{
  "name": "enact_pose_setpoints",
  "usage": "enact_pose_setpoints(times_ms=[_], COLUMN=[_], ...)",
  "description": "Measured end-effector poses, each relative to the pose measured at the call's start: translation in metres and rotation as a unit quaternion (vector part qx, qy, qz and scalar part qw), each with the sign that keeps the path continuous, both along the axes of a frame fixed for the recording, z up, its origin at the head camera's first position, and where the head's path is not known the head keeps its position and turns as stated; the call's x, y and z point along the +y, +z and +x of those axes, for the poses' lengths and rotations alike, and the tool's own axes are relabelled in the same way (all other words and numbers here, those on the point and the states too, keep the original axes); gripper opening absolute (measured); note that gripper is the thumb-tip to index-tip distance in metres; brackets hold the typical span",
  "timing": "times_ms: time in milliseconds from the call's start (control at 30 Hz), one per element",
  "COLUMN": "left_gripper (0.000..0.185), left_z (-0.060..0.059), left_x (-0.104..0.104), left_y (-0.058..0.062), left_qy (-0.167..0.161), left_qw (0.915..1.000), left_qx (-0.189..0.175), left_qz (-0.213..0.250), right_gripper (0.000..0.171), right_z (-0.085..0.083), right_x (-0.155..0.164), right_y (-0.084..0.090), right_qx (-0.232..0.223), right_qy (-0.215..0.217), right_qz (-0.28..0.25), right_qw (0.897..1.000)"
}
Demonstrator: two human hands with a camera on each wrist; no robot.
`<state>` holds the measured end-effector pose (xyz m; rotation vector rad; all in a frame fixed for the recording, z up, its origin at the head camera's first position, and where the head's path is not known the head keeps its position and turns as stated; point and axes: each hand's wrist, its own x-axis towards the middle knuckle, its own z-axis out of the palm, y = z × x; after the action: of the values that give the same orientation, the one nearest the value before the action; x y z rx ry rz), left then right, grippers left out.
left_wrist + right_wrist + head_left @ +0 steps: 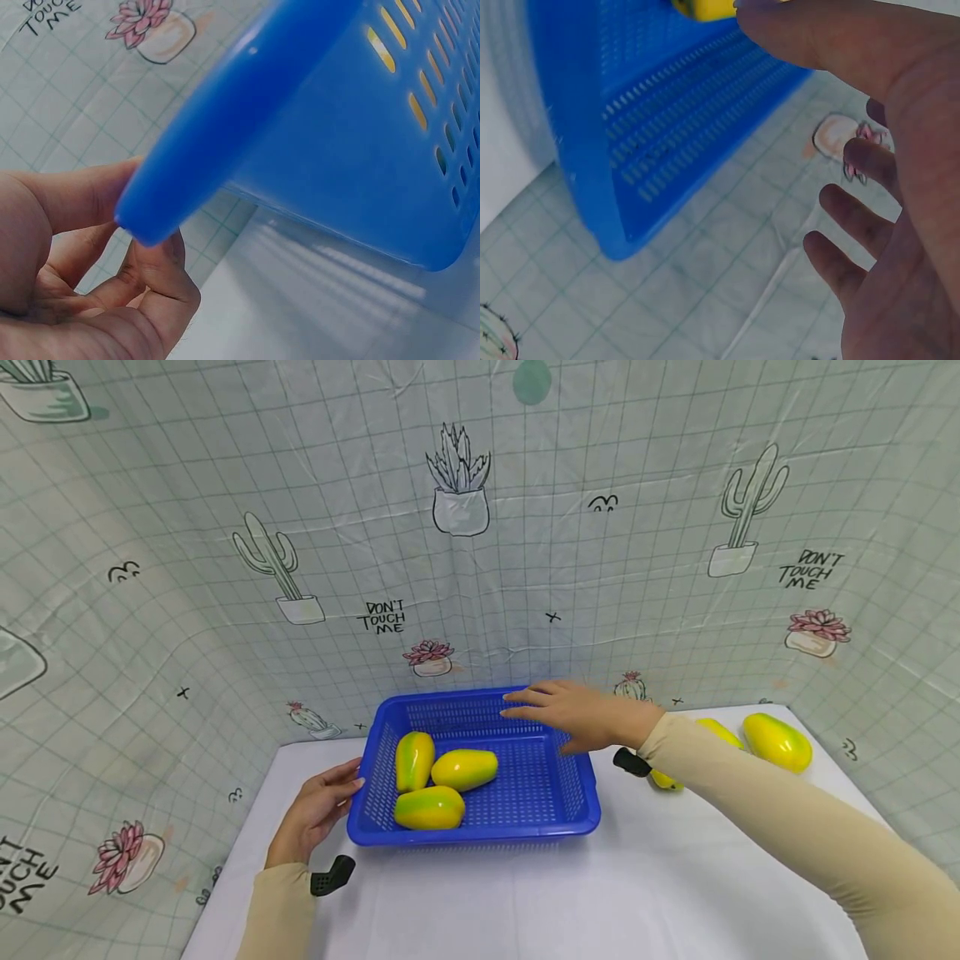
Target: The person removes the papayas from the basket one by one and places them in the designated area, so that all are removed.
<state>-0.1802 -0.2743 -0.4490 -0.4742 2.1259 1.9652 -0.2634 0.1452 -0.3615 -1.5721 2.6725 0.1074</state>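
Note:
A blue plastic basket [480, 837] with slotted sides sits on the table. Three glossy yellow-green mangoes lie in its left half: an upright one [415, 762], one lying sideways [465, 769] and a front one [430, 808]. My left hand [318, 806] pinches the basket's left rim; in the left wrist view, fingers and thumb meet around the rim's corner [202, 142]. Above the basket's back right side, my right hand [581, 714] spreads its fingers and holds nothing. The right wrist view shows that hand [900, 202] beside the basket wall [577, 135].
Right of the basket, more mangoes lie on the white table [480, 910]: one at the far right [777, 743], others partly hidden behind my right forearm [780, 835]. A grid-patterned cloth [525, 568] with plant drawings hangs behind and at both sides.

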Motion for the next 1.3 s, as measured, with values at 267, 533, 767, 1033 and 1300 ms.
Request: enact_pose_setpoints(times_ms=[267, 533, 767, 1033, 1300], left_gripper=[0.058, 0.057, 0.057, 0.057, 0.057], left_z=[0.0, 0.001, 0.0, -0.001, -0.001], left_x=[0.0, -0.001, 0.0, 0.001, 0.0], left_y=[0.0, -0.001, -0.003, -0.003, -0.004], left_qy=[0.003, 0.006, 0.008, 0.012, 0.013], left_qw=[1.0, 1.0, 1.0, 0.9999, 0.9999], left_qx=[-0.001, 0.003, 0.002, 0.005, 0.007], left_qz=[-0.002, -0.001, -0.001, 0.002, 0.004], right_gripper=[0.094, 0.095, 0.094, 0.094, 0.094], right_z=[-0.002, -0.005, -0.01, -0.015, -0.015], right_x=[-0.025, -0.049, -0.063, -0.075, -0.086], right_y=[-0.009, -0.02, -0.026, -0.039, -0.05], right_qx=[-0.018, -0.011, -0.013, -0.019, -0.015], right_qy=[0.02, 0.036, 0.034, 0.033, 0.036], right_qz=[0.022, 0.04, 0.047, 0.056, 0.076], right_qw=[0.999, 0.999, 0.998, 0.998, 0.996])
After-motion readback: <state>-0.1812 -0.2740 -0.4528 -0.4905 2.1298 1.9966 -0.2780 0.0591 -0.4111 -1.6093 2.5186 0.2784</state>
